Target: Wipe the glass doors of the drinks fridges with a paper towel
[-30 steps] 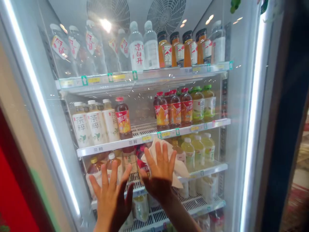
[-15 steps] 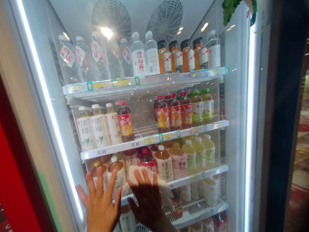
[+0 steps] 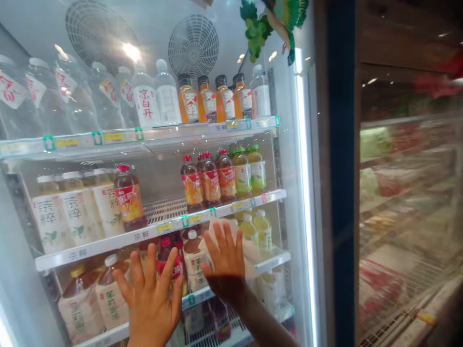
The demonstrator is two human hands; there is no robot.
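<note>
I face the glass door [image 3: 289, 159] of a drinks fridge. My left hand [image 3: 150, 299] lies flat on the glass with its fingers spread, low down in front of the tea bottles [image 3: 108, 301] on the third shelf. My right hand [image 3: 226, 262] is just to its right, fingers spread, pressing a white cloth [image 3: 251, 248] against the glass below the second shelf [image 3: 152, 233]. The cloth sticks out above and to the right of the fingers. Behind the glass stand red-labelled bottles [image 3: 210, 180] and pale green bottles [image 3: 262, 231].
The fridge's dark blue door frame [image 3: 340, 193] runs down beside a bright light strip [image 3: 306, 193]. To the right is another chilled case [image 3: 408, 207] with blurred goods. Water and orange drink bottles [image 3: 213, 99] fill the top shelf. A green paper decoration [image 3: 271, 21] hangs above.
My right hand slid the cloth down and left on the glass, then back up to the right. My left hand stayed flat on the glass. My view swung right, showing the neighbouring case.
</note>
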